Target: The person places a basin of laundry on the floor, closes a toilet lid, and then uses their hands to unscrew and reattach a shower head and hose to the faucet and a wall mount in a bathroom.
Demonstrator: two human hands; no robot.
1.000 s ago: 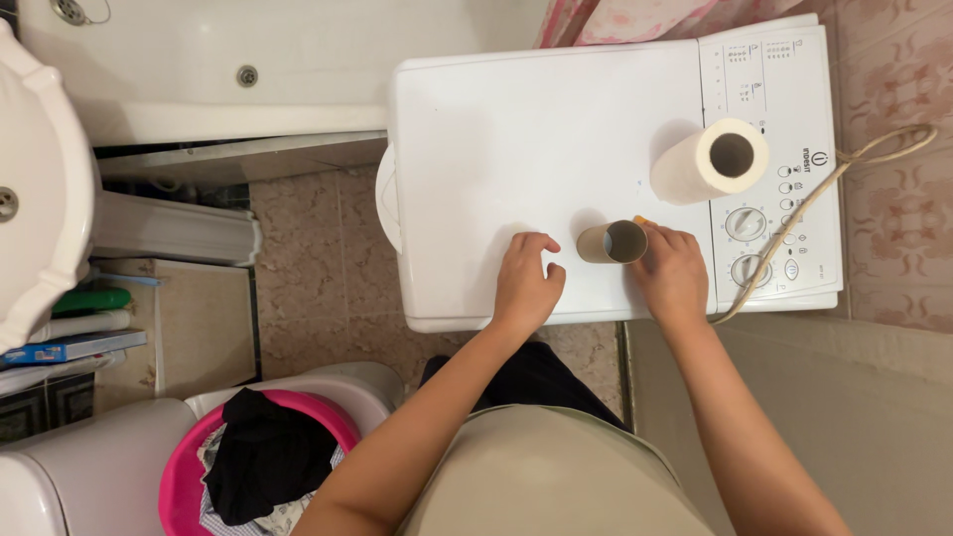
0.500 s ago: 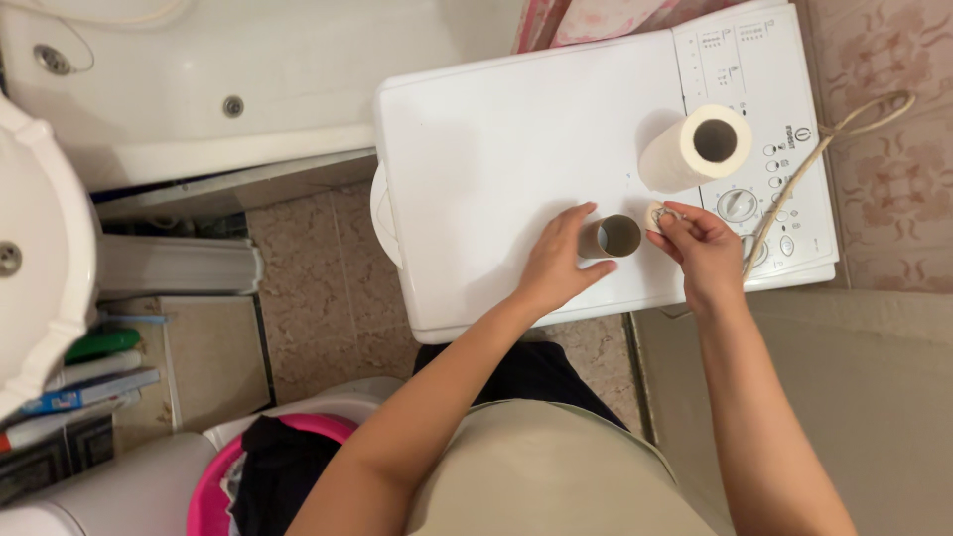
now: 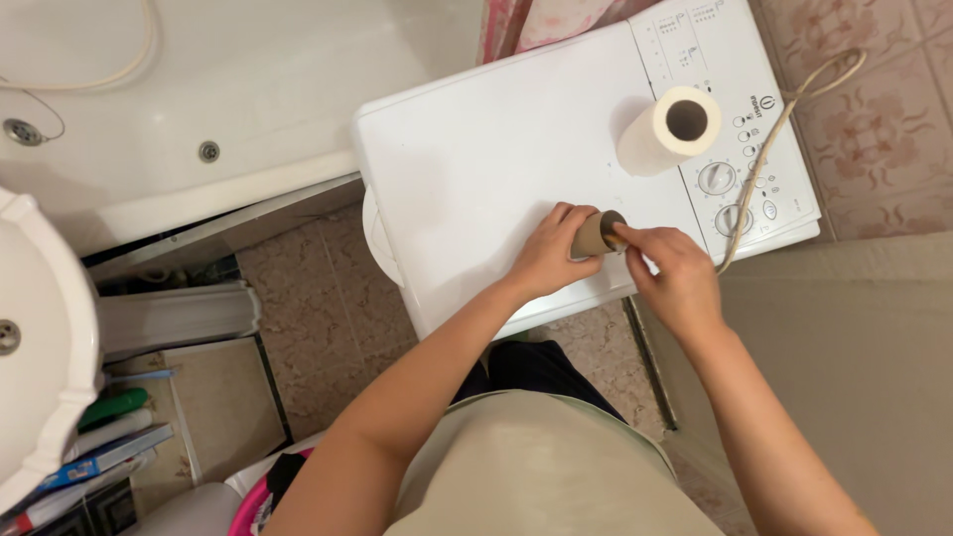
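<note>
Left hand: the left hand (image 3: pixel 549 260) is wrapped around a brown cardboard tube (image 3: pixel 594 234), fingers curled over its side, so it's grasping the tube.
Right hand: the right hand (image 3: pixel 673 273) comes in from about 4 o'clock of the tube and pinches at its open end with the fingertips (image 3: pixel 623 236). Looks like a grip on the rim, though I can't tell if anything small is between the fingers.
Tube: lying tilted on its side, low on the lid of the white washing machine (image 3: pixel 496 169), near the front edge, held between both hands.
Paper roll: a full white paper roll (image 3: pixel 667 131) stands upright at roughly 1 o'clock from the tube, well apart from it, right by the control panel.
Knobs: two round dials (image 3: pixel 717 179) sit at about 2 o'clock of the tube.
Cord: a beige cord (image 3: pixel 784 129) runs across the machine's right edge.
Around: bathtub (image 3: pixel 199 109) at 10 o'clock, sink (image 3: pixel 40 337) far at 9 o'clock, pink basket (image 3: pixel 250 506) down at 7 o'clock.
</note>
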